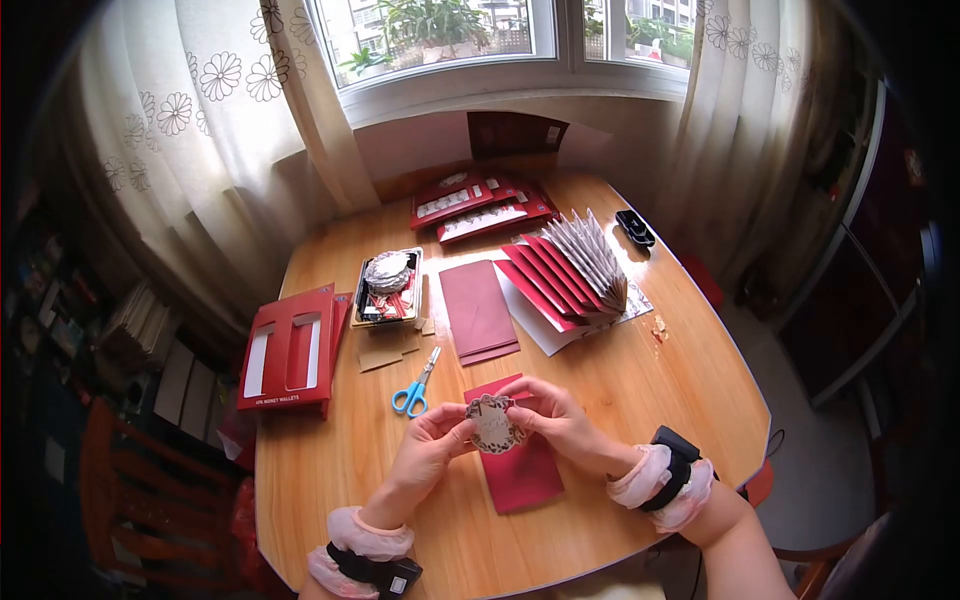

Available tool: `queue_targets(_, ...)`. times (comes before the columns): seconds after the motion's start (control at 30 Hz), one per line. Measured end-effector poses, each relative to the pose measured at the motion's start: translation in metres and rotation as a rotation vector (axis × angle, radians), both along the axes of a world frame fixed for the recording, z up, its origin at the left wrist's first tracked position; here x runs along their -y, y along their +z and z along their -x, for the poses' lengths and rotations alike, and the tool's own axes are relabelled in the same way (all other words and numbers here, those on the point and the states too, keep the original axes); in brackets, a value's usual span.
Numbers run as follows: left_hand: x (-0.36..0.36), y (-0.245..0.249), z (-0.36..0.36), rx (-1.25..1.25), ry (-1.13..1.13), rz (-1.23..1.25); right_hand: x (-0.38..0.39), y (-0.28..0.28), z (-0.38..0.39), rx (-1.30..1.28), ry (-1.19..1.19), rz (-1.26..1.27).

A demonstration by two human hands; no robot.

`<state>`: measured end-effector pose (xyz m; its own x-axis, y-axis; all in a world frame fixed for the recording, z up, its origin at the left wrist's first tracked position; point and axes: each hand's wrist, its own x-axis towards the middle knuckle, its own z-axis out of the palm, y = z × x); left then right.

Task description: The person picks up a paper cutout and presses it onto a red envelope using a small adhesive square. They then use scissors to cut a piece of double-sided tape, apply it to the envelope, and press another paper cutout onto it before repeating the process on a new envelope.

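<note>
Scalloped card (494, 424) sat over the red packet (523, 480), its edges pinched by your left hand (425, 450) and right hand (553, 418); squeezing too hard could have creased it. Left of the packet, a stray wrist might have nudged the scissors (410, 398); beyond it, a bump could have toppled the fanned stack (545, 276).

Cannot make out the faint marking (494, 421) on the round card (493, 426), nor see the stretch of red envelope (524, 482) hidden beneath it and the right grip (556, 418). Cannot identify the small scraps (659, 331) on the bench (680, 410) or anything under the stacked cut-outs (388, 270) in the tray (383, 323). Cannot follow the forearms (735, 548) past the view's lower edge.
</note>
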<state>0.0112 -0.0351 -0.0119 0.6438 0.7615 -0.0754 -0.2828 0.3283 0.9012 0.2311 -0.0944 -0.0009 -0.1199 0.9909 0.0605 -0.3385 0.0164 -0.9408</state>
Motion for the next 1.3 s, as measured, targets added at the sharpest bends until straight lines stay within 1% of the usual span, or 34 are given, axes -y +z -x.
queue_targets(0.03,0.001,0.000,0.000,-0.002,-0.004,0.006,-0.003,-0.009,-0.005,-0.014,0.084,-0.020)
queue_targets(0.07,0.002,0.002,0.000,0.072,-0.062,0.047,-0.004,-0.015,-0.008,-0.028,0.170,-0.040)
queue_targets(0.1,0.002,0.002,0.001,0.146,-0.119,0.087,-0.003,-0.013,-0.009,-0.029,0.168,-0.036)
queue_targets(0.17,0.000,-0.002,0.001,0.123,-0.105,0.085,-0.003,-0.006,-0.010,-0.035,0.188,-0.021)
queue_targets(0.23,-0.001,-0.003,0.000,0.098,-0.090,0.083,-0.006,-0.011,-0.012,-0.022,0.176,-0.040)
queue_targets(0.3,-0.001,-0.002,-0.002,-0.036,0.014,0.041,-0.008,-0.015,-0.014,-0.012,0.163,-0.057)
queue_targets(0.4,-0.003,-0.007,-0.001,-0.087,0.063,0.007,-0.008,-0.018,-0.012,-0.024,0.190,-0.045)
queue_targets(0.5,-0.002,-0.004,0.000,-0.065,0.007,0.040,-0.005,-0.014,-0.011,-0.004,0.178,-0.047)
queue_targets(0.57,0.002,0.000,-0.004,-0.053,-0.028,0.068,-0.006,-0.011,-0.012,0.055,0.083,-0.042)
queue_targets(0.6,0.003,0.001,-0.006,-0.042,-0.062,0.095,-0.006,-0.009,-0.013,0.054,0.082,-0.041)
queue_targets(0.7,0.003,0.001,-0.005,-0.086,-0.073,0.051,-0.006,-0.005,-0.013,0.044,0.030,0.032)
queue_targets(0.77,0.002,0.002,-0.004,-0.105,-0.060,0.019,-0.004,-0.005,-0.008,0.310,-0.076,-0.165)
queue_targets(0.8,0.002,0.001,-0.004,-0.123,-0.048,-0.011,-0.006,-0.006,-0.008,0.499,-0.087,-0.299)
queue_targets(0.83,0.003,0.001,-0.004,-0.125,-0.049,-0.010,-0.005,-0.005,-0.009,0.498,-0.088,-0.298)
queue_targets(0.9,0.003,0.001,-0.004,-0.120,-0.034,-0.007,-0.002,0.003,-0.009,0.676,-0.086,-0.387)
queue_targets(0.93,0.002,0.000,-0.003,-0.120,-0.035,-0.008,-0.002,0.005,-0.008,0.676,-0.087,-0.388)
queue_targets(1.0,0.000,-0.004,-0.001,-0.105,-0.008,-0.026,-0.001,0.009,-0.008,0.786,-0.131,-0.565)
queue_targets(1.13,0.003,0.001,-0.003,-0.095,-0.026,-0.027,0.003,0.012,-0.008,0.803,-0.079,-0.479)
queue_targets(1.2,0.002,-0.001,-0.001,-0.065,-0.059,-0.024,0.000,0.008,-0.008,0.698,-0.034,-0.422)
queue_targets(1.23,0.002,-0.002,-0.001,-0.066,-0.059,-0.026,0.001,0.009,-0.008,0.698,-0.036,-0.424)
queue_targets(1.3,0.004,-0.002,-0.002,0.007,-0.138,-0.006,0.001,0.013,-0.007,0.613,0.017,-0.325)
